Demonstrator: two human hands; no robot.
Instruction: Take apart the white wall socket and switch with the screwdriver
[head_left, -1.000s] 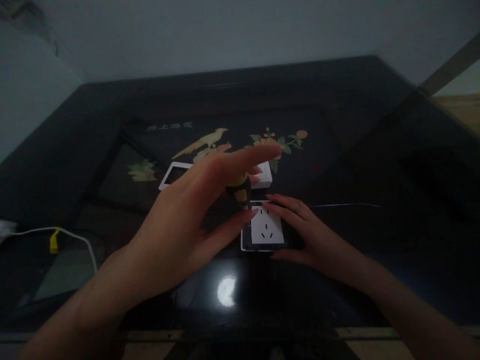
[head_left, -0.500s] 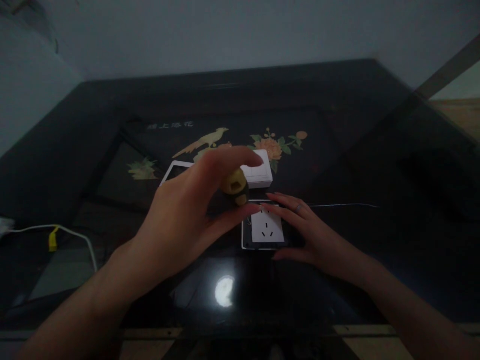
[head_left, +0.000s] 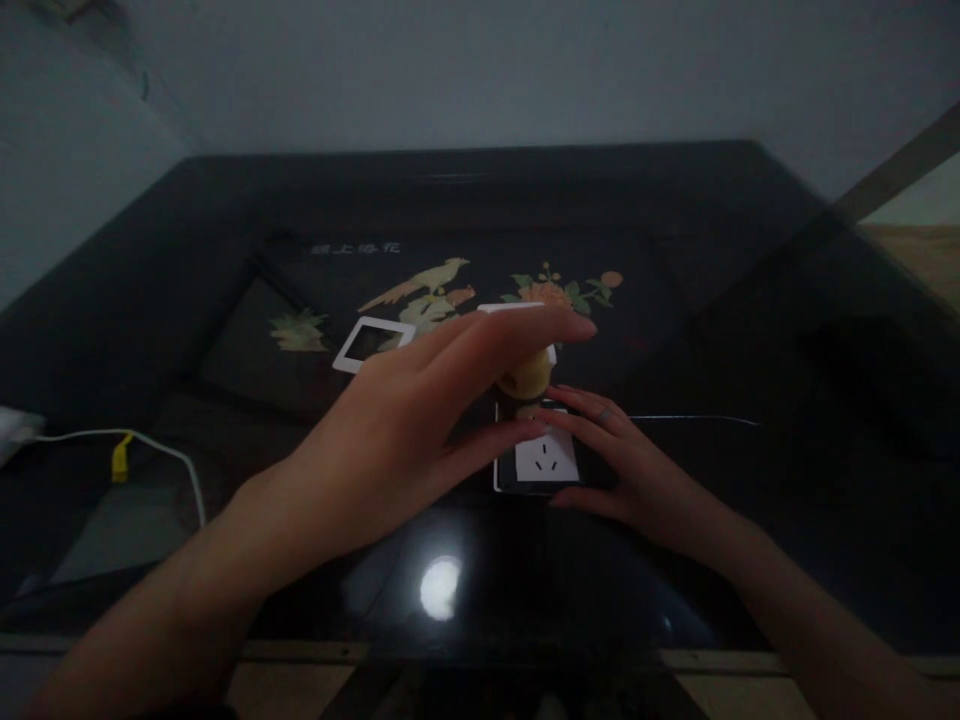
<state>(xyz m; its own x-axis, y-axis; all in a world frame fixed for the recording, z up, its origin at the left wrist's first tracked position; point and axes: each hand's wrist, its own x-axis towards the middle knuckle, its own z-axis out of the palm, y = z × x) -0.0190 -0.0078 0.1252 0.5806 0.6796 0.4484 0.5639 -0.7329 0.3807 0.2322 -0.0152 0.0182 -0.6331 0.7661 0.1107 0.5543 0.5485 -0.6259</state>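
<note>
Fingers of your left hand (head_left: 401,435) grip a screwdriver handle (head_left: 529,379) over the five-hole socket (head_left: 545,464); right hand (head_left: 637,462), spread, braces it; likely screwing, needs straight pressure.

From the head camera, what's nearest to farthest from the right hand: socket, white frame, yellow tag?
1. Socket: right at the right hand, under its fingers.
2. White frame: off to the left, farther back.
3. Yellow tag: far left, on the cable.

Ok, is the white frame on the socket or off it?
Off: the white frame lies flat on the table, apart from the socket, to its left and farther back.
</note>
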